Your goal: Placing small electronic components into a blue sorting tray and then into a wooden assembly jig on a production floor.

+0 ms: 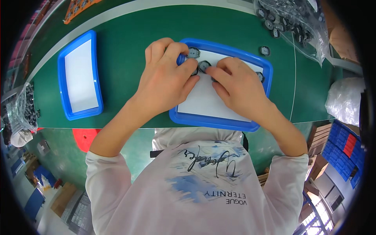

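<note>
A blue-rimmed tray [219, 122] with a white sheet inside lies in front of me on the green table. My left hand [164, 74] is over its left side, fingers curled, with the edge of a small dark part [195, 72] showing between thumb and forefinger. Close by, my right hand [239, 84] pinches a small dark rounded plastic part [204, 66] at its fingertips. A grey-and-black plastic part [193, 52] sits at the tray's far left corner beside my left fingers. Another similar part [260, 76] lies by the right rim, partly behind my right hand.
To the left stands a second blue tray [100, 98] lined with white. One loose part [265, 51] is on the table beyond the near tray. Clear bags of dark parts lie at the far right [291, 23] and far left [28, 103]. A red stool [85, 139] is below the table edge.
</note>
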A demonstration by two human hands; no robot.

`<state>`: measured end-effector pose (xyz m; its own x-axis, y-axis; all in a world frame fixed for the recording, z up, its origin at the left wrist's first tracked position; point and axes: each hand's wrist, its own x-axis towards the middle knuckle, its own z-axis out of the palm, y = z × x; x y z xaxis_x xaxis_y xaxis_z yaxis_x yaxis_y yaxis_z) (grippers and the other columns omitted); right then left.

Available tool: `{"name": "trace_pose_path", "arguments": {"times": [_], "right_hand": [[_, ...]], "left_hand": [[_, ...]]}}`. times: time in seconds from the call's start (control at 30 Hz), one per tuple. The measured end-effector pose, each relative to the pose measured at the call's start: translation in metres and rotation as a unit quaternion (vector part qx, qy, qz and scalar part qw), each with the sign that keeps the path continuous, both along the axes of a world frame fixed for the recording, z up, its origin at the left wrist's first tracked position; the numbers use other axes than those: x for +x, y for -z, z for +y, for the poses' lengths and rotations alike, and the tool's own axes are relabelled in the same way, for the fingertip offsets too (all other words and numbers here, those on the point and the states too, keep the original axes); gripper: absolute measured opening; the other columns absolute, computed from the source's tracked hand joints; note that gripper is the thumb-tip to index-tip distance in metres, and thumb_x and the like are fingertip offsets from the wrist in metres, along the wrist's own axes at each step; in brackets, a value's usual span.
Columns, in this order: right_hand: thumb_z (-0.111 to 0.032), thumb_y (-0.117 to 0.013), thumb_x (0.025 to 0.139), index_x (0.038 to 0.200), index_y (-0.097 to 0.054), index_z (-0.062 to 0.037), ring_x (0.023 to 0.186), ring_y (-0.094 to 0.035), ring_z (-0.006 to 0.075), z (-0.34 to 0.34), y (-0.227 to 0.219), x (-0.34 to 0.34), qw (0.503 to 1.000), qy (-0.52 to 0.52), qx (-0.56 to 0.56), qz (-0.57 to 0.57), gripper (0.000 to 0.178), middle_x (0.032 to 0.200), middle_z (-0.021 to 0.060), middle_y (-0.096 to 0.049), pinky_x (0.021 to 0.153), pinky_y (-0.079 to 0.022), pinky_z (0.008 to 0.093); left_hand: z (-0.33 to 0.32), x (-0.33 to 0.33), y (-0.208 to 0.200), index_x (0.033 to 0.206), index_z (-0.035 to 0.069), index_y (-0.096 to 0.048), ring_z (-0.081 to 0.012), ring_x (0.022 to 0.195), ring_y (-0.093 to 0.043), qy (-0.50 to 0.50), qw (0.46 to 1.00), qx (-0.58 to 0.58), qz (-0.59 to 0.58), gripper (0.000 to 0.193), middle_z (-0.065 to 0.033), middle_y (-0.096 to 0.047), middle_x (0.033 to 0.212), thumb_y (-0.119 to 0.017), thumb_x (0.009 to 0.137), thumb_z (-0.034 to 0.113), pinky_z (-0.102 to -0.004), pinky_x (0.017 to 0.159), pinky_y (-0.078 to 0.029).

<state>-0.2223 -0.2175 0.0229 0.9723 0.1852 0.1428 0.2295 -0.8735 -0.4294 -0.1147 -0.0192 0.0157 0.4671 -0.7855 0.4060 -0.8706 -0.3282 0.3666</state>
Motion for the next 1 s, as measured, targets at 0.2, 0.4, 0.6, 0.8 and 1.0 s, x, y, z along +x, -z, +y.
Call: {"name": "trace_pose_path", "arguments": {"times": [0.2, 0.4, 0.6, 0.8, 1.0], "right_hand": [[-0.004, -0.073, 0.079, 0.102, -0.072, -0.0083, 0.091, -0.059, 0.0262, -0.005, 0.000, 0.013, 0.996, 0.028, -0.045, -0.067, 0.024, 0.102, 0.0070, -0.060, 0.078, -0.052, 0.0381], [-0.005, -0.075, 0.078, 0.096, -0.071, -0.0061, 0.092, -0.058, 0.0255, 0.006, 0.008, 0.025, 0.992, 0.026, -0.067, -0.108, 0.018, 0.099, 0.0060, -0.061, 0.080, -0.048, 0.0377], [-0.004, -0.073, 0.077, 0.092, -0.071, -0.0065, 0.094, -0.057, 0.0260, 0.005, 0.008, 0.026, 0.987, 0.022, -0.090, -0.131, 0.015, 0.097, 0.0048, -0.061, 0.081, -0.047, 0.0383], [-0.004, -0.074, 0.076, 0.092, -0.072, -0.0088, 0.094, -0.057, 0.0253, 0.004, 0.011, 0.024, 0.987, 0.037, -0.098, -0.124, 0.017, 0.097, 0.0041, -0.061, 0.080, -0.046, 0.0387], [-0.004, -0.075, 0.075, 0.093, -0.072, -0.0083, 0.093, -0.057, 0.0252, 0.001, 0.012, 0.027, 0.981, 0.028, -0.096, -0.168, 0.018, 0.095, 0.0038, -0.060, 0.078, -0.044, 0.0385]], "left_hand": [[0.002, 0.006, -0.001, 0.091, 0.008, -0.073, -0.0343, 0.115, -0.048, 0.002, 1.000, 0.008, 0.007, 0.025, -0.0094, -0.058, 0.117, -0.084, 0.069, 0.014, -0.0485, 0.098, -0.039], [0.010, 0.006, 0.002, 0.092, 0.008, -0.075, -0.0345, 0.120, -0.047, 0.012, 1.000, 0.007, 0.017, 0.023, -0.0094, -0.058, 0.124, -0.082, 0.070, 0.012, -0.0481, 0.100, -0.039], [0.010, 0.003, 0.005, 0.095, 0.008, -0.075, -0.0373, 0.125, -0.045, 0.001, 1.000, -0.004, 0.010, 0.024, -0.0123, -0.056, 0.133, -0.081, 0.072, 0.011, -0.0506, 0.101, -0.038], [0.000, -0.015, 0.002, 0.096, 0.006, -0.074, -0.0422, 0.127, -0.043, -0.081, 0.997, 0.020, 0.000, 0.024, -0.0178, -0.054, 0.136, -0.079, 0.073, 0.010, -0.0541, 0.103, -0.036], [0.007, -0.010, 0.004, 0.092, 0.004, -0.072, -0.0436, 0.131, -0.041, -0.037, 0.999, 0.001, 0.014, 0.023, -0.0201, -0.052, 0.139, -0.080, 0.071, 0.010, -0.0547, 0.104, -0.035]]}}
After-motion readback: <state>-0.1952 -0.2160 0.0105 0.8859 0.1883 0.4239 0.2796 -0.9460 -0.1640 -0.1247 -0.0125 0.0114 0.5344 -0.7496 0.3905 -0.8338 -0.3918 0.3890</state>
